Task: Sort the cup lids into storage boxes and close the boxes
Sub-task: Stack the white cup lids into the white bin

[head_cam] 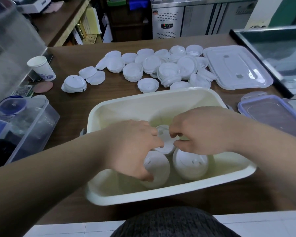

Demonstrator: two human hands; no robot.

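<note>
Both hands are down inside the cream storage box (144, 106), which sits in the middle of the brown table (72, 103) right in front of the person. The right hand (203, 132) comes in from the right, fingers curled, thumb and forefinger pinching the rim of the middle stack of lids (165, 141). The left hand (132, 147) meets it from the other side, fingers bent in against the same stack. It looks like a grip, though motion blur softens that hand, and its thumb hangs low over the near-left stack (158, 168). That makes 3 white stacks in the box: the held one standing between the hands, the near-left one, and a near-right stack (190, 164) just below the right hand, all close together.

Beyond the box, a big loose pile of white cup lids (152, 65) spreads across the far side of the table. A clear box lid (236, 67) lies flat to the right of the pile, and a purple-rimmed lid (272, 115) lies nearer, beside the box. At the left stand a paper cup (42, 68) and a clear container (32, 120).
</note>
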